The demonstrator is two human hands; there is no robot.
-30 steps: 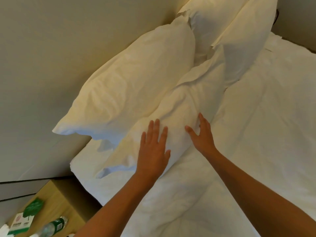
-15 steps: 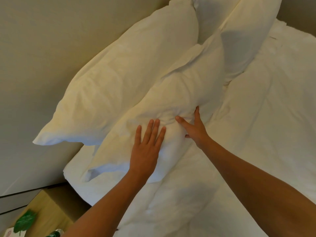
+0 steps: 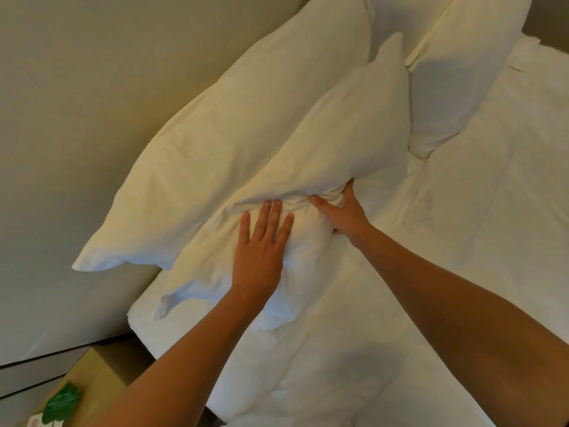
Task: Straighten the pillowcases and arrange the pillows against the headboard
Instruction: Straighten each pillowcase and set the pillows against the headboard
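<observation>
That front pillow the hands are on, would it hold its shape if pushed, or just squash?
Probably squash: the front pillow bunches into creases where the right hand digs in. It looks soft and floppy, sagging under the flat left hand. It seems unlikely to slide far, leaning against the back pillow.

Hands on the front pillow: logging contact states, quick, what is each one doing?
Left hand: open, flat on the front pillow.
Right hand: closed, pinching a fold of that pillow's case.

A bedroom: white pillows (image 3: 246,143) stand against a padded headboard (image 3: 92,87) beside a wooden nightstand (image 3: 95,383).
</observation>
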